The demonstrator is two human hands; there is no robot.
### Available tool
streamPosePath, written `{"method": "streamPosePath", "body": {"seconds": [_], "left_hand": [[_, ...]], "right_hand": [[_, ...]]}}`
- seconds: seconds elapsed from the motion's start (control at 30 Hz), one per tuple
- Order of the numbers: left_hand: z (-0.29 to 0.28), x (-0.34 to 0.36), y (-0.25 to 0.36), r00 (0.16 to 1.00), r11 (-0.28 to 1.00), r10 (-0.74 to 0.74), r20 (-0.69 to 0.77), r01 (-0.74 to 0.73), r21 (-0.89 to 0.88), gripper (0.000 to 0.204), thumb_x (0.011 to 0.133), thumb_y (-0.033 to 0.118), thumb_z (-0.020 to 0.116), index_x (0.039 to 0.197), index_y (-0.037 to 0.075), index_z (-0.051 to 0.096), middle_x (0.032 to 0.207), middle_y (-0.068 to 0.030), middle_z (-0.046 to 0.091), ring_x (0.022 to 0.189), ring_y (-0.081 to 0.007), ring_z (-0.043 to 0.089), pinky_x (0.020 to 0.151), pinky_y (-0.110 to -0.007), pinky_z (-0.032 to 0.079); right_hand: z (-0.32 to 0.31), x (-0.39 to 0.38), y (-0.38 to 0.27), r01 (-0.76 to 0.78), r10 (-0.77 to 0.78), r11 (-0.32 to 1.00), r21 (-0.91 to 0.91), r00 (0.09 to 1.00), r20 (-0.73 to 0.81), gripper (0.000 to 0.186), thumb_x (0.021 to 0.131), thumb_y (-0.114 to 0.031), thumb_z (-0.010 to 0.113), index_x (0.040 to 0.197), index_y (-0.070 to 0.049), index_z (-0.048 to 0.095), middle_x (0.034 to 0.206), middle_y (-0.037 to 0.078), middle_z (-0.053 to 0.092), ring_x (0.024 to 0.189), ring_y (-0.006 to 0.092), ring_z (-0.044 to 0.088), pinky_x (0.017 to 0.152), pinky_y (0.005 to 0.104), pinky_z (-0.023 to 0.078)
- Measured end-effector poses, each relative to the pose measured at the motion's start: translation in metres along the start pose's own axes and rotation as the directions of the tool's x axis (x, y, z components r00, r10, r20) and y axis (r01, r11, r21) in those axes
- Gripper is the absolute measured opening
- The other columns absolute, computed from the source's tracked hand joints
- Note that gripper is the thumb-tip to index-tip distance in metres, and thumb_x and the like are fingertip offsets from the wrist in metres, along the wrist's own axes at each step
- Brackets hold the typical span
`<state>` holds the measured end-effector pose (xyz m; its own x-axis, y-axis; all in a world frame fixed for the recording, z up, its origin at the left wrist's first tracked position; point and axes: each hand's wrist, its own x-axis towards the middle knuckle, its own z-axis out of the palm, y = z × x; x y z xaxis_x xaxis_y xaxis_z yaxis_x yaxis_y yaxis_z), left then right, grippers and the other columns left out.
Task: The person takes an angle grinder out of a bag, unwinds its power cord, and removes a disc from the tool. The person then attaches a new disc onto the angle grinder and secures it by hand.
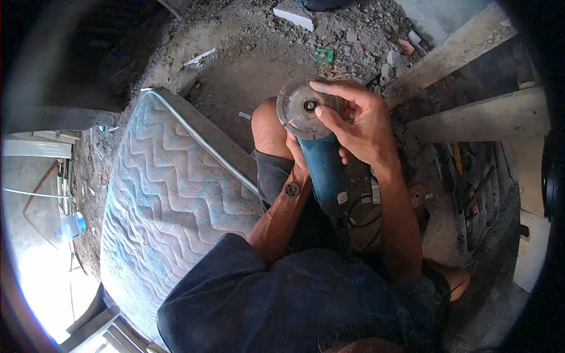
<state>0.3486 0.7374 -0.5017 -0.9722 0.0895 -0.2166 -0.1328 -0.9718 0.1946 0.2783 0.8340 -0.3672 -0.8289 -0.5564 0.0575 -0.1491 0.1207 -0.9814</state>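
Observation:
A teal angle grinder (pixel 322 167) lies over my lap with its head pointing away from me. On its head sits a dusty, round cutting disc (pixel 288 109) with slots in its rim. The spindle (pixel 310 106) shows at the disc's centre, with no nut visible over it. My left hand (pixel 298 154) grips the tool from its left side, mostly hidden under the disc and body. With my right hand (pixel 364 120) I hold the disc: the thumb rests near the hub, the index finger reaches the far rim. On my left wrist is a small round dark thing (pixel 292 189).
A quilted mattress (pixel 176 194) lies on my left. Rubble (pixel 376 53) and a green scrap (pixel 324 56) cover the ground ahead. Wooden beams (pixel 453 53) slant in from the right. A dark cable (pixel 365 220) lies beside the grinder; a blue-capped plastic bottle (pixel 72 226) is far left.

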Motion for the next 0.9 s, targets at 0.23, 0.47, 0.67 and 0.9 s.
{"method": "streamPosePath", "body": {"seconds": [0.23, 0.47, 0.67, 0.9], "left_hand": [[0.005, -0.001, -0.002, 0.999, 0.997, 0.039, 0.038, -0.036, -0.063, 0.101, 0.072, 0.089, 0.034, 0.123, 0.004, 0.052, 0.083, -0.0203, 0.065, 0.056, -0.0330, 0.064, 0.050, -0.044, 0.057], [0.026, -0.001, -0.002, 0.995, 0.921, 0.092, -0.031, -0.097, -0.379, 0.089, 0.079, 0.078, 0.037, 0.126, 0.005, 0.051, 0.093, -0.0216, 0.065, 0.062, -0.0355, 0.066, 0.052, -0.046, 0.058], [0.021, 0.004, 0.000, 0.991, 0.922, 0.136, 0.004, -0.125, -0.366, 0.087, 0.078, 0.077, 0.039, 0.127, 0.006, 0.051, 0.102, -0.0212, 0.064, 0.072, -0.0375, 0.068, 0.055, -0.049, 0.060], [0.007, 0.003, -0.004, 0.988, 0.899, 0.119, 0.095, -0.066, -0.432, 0.090, 0.077, 0.081, 0.041, 0.127, 0.007, 0.051, 0.105, -0.0205, 0.064, 0.074, -0.0376, 0.068, 0.053, -0.050, 0.061]], "right_hand": [[0.002, 0.001, 0.008, 0.110, -0.111, 0.991, -0.082, 0.994, -0.013, 0.036, 0.088, -0.004, 0.065, 0.123, -0.003, 0.063, 0.093, 0.008, 0.064, 0.042, 0.0041, 0.050, 0.033, 0.0215, 0.039], [-0.002, 0.002, 0.004, 0.228, -0.233, 0.950, -0.214, 0.973, 0.002, 0.041, 0.082, -0.003, 0.068, 0.123, -0.004, 0.064, 0.120, 0.012, 0.057, 0.100, 0.0184, 0.062, 0.070, 0.0271, 0.056], [-0.004, 0.000, 0.008, 0.183, -0.181, 0.961, -0.208, 0.983, 0.030, 0.041, 0.079, -0.005, 0.072, 0.119, -0.006, 0.067, 0.123, 0.013, 0.057, 0.105, 0.0184, 0.061, 0.072, 0.0255, 0.055], [-0.003, 0.002, 0.010, 0.163, -0.168, 0.955, -0.246, 0.986, -0.001, 0.042, 0.076, -0.007, 0.074, 0.118, -0.007, 0.068, 0.116, 0.011, 0.063, 0.093, 0.0137, 0.063, 0.066, 0.0228, 0.053]]}}
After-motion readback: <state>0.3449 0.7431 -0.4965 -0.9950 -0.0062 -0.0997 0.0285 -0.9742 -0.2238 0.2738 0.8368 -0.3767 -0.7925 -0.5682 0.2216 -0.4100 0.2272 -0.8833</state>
